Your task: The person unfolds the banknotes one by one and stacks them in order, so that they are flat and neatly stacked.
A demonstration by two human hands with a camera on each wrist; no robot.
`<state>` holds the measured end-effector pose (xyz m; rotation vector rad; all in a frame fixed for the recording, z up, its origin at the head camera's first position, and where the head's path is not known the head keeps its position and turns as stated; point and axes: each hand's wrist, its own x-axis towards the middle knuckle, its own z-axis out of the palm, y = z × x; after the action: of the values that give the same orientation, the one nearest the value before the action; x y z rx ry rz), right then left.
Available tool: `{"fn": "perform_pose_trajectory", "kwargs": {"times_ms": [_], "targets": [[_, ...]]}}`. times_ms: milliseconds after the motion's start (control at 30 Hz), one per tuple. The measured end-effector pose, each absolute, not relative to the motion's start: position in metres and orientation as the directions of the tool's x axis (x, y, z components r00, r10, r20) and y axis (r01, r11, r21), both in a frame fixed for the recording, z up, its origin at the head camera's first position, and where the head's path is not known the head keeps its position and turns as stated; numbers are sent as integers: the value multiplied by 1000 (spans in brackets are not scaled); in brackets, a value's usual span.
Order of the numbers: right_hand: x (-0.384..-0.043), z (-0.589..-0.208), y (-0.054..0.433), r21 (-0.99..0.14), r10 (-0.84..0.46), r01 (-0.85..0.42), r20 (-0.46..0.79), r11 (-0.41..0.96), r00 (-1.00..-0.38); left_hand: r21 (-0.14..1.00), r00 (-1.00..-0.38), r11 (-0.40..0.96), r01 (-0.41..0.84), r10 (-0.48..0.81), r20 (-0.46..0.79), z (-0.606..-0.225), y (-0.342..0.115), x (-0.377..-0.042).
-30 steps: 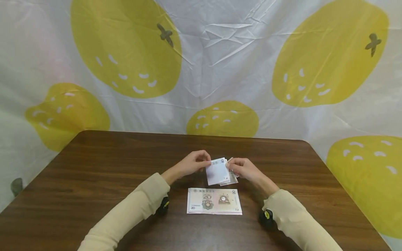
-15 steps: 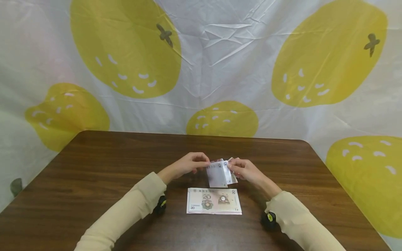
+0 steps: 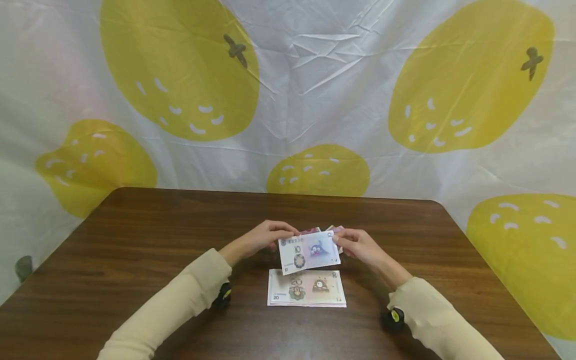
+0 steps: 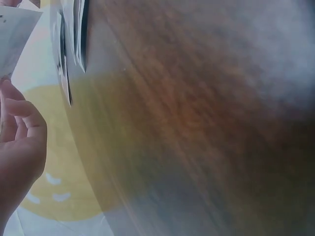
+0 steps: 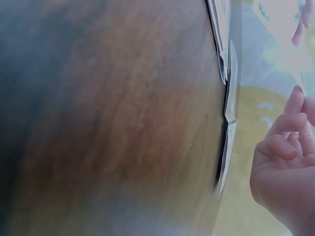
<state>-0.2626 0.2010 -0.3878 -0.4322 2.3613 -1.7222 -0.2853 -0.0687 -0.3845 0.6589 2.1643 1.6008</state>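
A banknote marked 10 (image 3: 313, 252), with a blue cartoon figure, is held up face-on between both hands in the head view. My left hand (image 3: 260, 242) pinches its upper left edge. At the upper right corner, my right hand (image 3: 368, 250) grips it between thumb and fingers. Just below, a stack of banknotes (image 3: 310, 298) lies on the table with a 20 note on top; the held note overlaps its upper edge. Pinkish notes (image 3: 310, 231) show partly behind the held one. In the left wrist view the banknote (image 4: 15, 39) rises above the left fingertips (image 4: 7, 83).
Beneath everything is a dark wood-grain table (image 3: 180, 220) with a rounded far edge. A white curtain (image 3: 315, 100) printed with yellow fruit hangs behind it. From the right wrist view, loose notes (image 5: 229, 123) lie nearly edge-on on the tabletop.
The 10 note has swung from partly folded or overlapped to spread flat between the hands, its printed face now visible. Both hands have moved slightly apart. The 20 stack has stayed put.
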Motion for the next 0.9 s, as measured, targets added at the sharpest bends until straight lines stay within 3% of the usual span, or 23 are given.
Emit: {"fn": "perform_pose_trajectory", "kwargs": {"times_ms": [567, 900], "targets": [[-244, -385, 214, -913, -374, -139, -16, 383, -927, 960, -796, 237, 152, 605, -23, -383, -80, -269], [-234, -386, 216, -927, -372, -107, -37, 359, -928, 961, -775, 231, 149, 631, -32, -384, -87, -263]]}}
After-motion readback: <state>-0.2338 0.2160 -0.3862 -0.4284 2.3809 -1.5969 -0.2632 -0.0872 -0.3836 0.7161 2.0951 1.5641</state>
